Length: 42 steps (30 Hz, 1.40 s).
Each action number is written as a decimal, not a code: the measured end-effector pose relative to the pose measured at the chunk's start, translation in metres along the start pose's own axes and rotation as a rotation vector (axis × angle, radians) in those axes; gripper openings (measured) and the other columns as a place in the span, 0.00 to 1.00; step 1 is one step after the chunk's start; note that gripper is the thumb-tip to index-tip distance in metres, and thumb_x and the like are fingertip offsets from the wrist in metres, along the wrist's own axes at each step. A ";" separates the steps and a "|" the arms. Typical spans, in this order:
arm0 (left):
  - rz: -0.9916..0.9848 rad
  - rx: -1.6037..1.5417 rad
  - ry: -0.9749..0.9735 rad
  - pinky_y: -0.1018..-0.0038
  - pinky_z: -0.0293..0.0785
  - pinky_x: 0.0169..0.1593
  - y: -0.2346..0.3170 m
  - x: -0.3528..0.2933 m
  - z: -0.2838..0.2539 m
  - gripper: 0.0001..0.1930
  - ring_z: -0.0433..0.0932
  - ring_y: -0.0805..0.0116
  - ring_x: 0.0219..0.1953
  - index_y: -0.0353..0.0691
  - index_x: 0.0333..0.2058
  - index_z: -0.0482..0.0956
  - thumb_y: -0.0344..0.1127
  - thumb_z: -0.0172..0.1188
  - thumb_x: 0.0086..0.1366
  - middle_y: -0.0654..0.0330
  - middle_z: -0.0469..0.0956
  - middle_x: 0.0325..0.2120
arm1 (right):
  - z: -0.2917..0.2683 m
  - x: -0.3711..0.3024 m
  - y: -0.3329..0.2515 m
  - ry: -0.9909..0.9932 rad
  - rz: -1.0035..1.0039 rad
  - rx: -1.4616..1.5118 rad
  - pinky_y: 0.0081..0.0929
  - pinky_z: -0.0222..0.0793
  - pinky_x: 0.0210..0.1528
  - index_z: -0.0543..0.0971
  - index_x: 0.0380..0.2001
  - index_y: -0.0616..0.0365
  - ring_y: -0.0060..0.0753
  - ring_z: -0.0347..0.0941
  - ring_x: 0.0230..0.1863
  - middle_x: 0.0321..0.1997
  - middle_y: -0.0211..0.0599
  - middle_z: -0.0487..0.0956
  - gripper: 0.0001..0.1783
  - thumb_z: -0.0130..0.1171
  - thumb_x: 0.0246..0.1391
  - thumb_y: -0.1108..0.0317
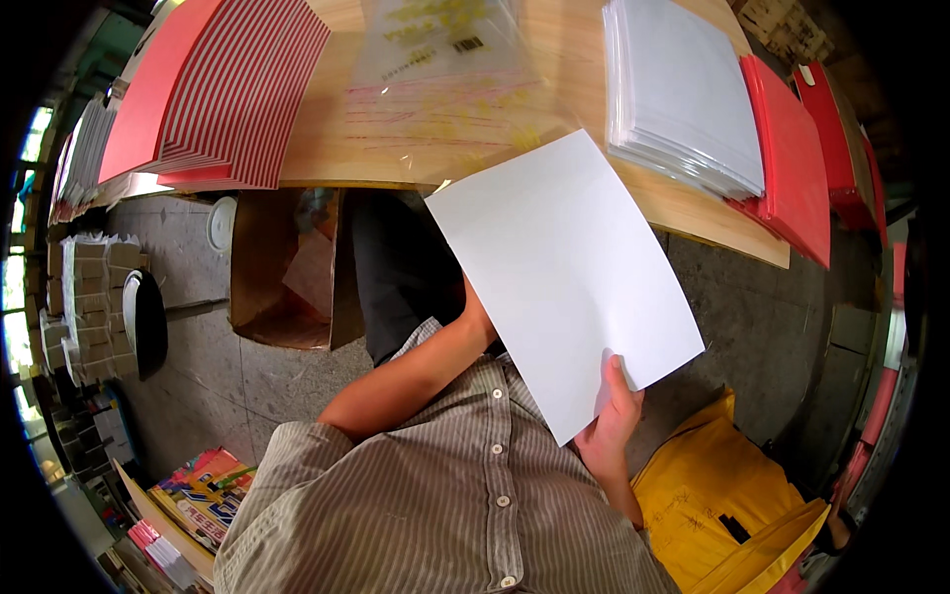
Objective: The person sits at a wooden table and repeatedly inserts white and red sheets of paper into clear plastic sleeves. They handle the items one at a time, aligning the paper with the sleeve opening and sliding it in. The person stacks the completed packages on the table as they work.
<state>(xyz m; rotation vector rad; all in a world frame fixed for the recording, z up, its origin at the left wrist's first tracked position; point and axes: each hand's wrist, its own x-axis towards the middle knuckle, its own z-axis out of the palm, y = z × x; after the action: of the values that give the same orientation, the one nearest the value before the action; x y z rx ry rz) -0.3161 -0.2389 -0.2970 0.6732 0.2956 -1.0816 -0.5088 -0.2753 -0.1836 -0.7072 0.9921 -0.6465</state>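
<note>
A plain white sheet or thin booklet (569,267) is held tilted over my lap, its upper corner overlapping the table edge. My right hand (611,421) grips its lower edge, thumb on top and the fingers behind. My left forearm reaches up behind it, so only the wrist of my left hand (477,313) shows and its fingers are hidden. Beyond the sheet, a clear plastic bag (435,61) with yellow print and a barcode lies on the wooden table (332,119).
A tall stack of red-covered booklets (228,99) stands at the table's left. White items in clear sleeves (683,89) are piled at the right, beside red folders (787,158). Below are an open cardboard box (262,267) and a yellow bag (712,495).
</note>
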 end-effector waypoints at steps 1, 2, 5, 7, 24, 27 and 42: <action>0.005 0.011 0.006 0.66 0.79 0.52 -0.002 -0.001 0.001 0.26 0.78 0.61 0.50 0.36 0.59 0.69 0.51 0.37 0.78 0.57 0.77 0.50 | 0.000 0.002 0.002 0.000 -0.001 0.005 0.31 0.74 0.52 0.69 0.60 0.67 0.34 0.76 0.54 0.55 0.43 0.76 0.25 0.53 0.67 0.60; 0.010 0.024 0.016 0.66 0.79 0.53 -0.003 -0.003 0.001 0.26 0.78 0.61 0.51 0.37 0.59 0.69 0.52 0.37 0.78 0.57 0.77 0.50 | 0.001 0.003 0.003 0.000 -0.002 0.009 0.31 0.74 0.53 0.69 0.60 0.67 0.34 0.76 0.54 0.55 0.43 0.75 0.25 0.53 0.67 0.60; 0.045 0.062 0.068 0.66 0.79 0.53 -0.009 -0.007 0.005 0.27 0.78 0.61 0.50 0.37 0.59 0.69 0.53 0.38 0.78 0.56 0.77 0.49 | 0.011 0.007 -0.001 0.022 0.025 0.104 0.29 0.77 0.46 0.72 0.54 0.63 0.32 0.79 0.47 0.48 0.39 0.78 0.20 0.60 0.63 0.64; 0.024 0.046 0.045 0.65 0.79 0.53 -0.008 -0.008 0.001 0.27 0.78 0.60 0.50 0.37 0.58 0.70 0.53 0.38 0.78 0.56 0.77 0.50 | 0.012 0.009 0.000 0.026 0.018 0.092 0.30 0.77 0.46 0.72 0.54 0.63 0.32 0.79 0.47 0.49 0.39 0.78 0.20 0.60 0.64 0.64; -0.443 0.072 -0.122 0.62 0.81 0.52 -0.052 -0.009 -0.033 0.23 0.79 0.58 0.50 0.35 0.58 0.71 0.47 0.43 0.77 0.53 0.78 0.51 | 0.019 0.011 0.007 -0.002 -0.009 0.087 0.33 0.78 0.46 0.72 0.54 0.62 0.33 0.78 0.48 0.49 0.39 0.78 0.19 0.61 0.64 0.66; -0.432 0.102 -0.134 0.61 0.81 0.52 -0.054 -0.017 -0.033 0.22 0.80 0.58 0.50 0.35 0.58 0.71 0.46 0.44 0.77 0.53 0.78 0.51 | 0.019 0.019 0.014 0.000 0.010 0.129 0.33 0.78 0.47 0.71 0.54 0.62 0.34 0.78 0.49 0.50 0.38 0.78 0.20 0.61 0.64 0.66; -0.093 -0.083 0.001 0.66 0.83 0.45 -0.024 -0.032 0.004 0.17 0.82 0.61 0.44 0.31 0.53 0.72 0.39 0.44 0.77 0.53 0.80 0.45 | -0.017 0.028 -0.007 -0.159 0.108 0.028 0.29 0.79 0.36 0.76 0.51 0.66 0.32 0.81 0.37 0.44 0.40 0.82 0.16 0.58 0.63 0.69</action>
<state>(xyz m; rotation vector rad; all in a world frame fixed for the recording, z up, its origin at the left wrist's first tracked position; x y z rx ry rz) -0.3525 -0.2255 -0.2853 0.5909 0.3736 -1.1512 -0.5145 -0.3046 -0.1983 -0.6651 0.8669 -0.5015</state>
